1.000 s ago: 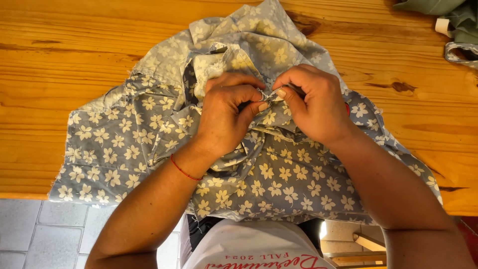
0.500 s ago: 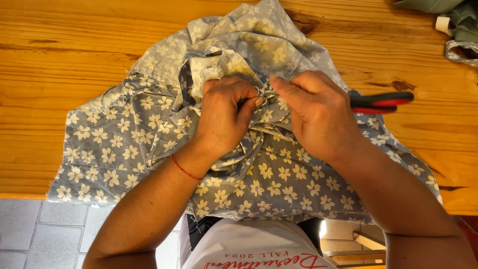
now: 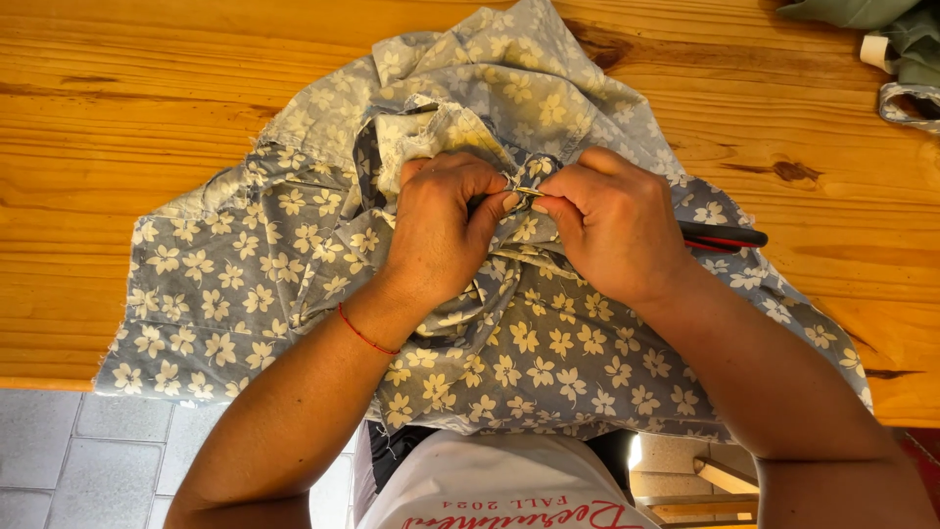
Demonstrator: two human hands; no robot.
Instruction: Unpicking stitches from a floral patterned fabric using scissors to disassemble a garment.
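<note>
The left hand point(image 3: 441, 230) and the right hand point(image 3: 612, 225) both pinch tightly one fold of the flowered blue fabric point(image 3: 509, 353), with a thin pin-like metal piece point(image 3: 530, 192) lying left-to-right exactly between their fingertips.

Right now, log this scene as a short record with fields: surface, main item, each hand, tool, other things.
surface: wooden table, orange-brown planks with knots
main item: blue-grey floral fabric, bunched at the middle, its lower edge hanging over the near table edge
left hand: grip closed on a gathered fold of the fabric; thin red bracelet on the wrist
right hand: pinching the same fold, fingertips meeting the left hand's
tool: red-and-black handles lying on the fabric beside the right hand, partly hidden
other things: green cloth at the far right corner
</note>
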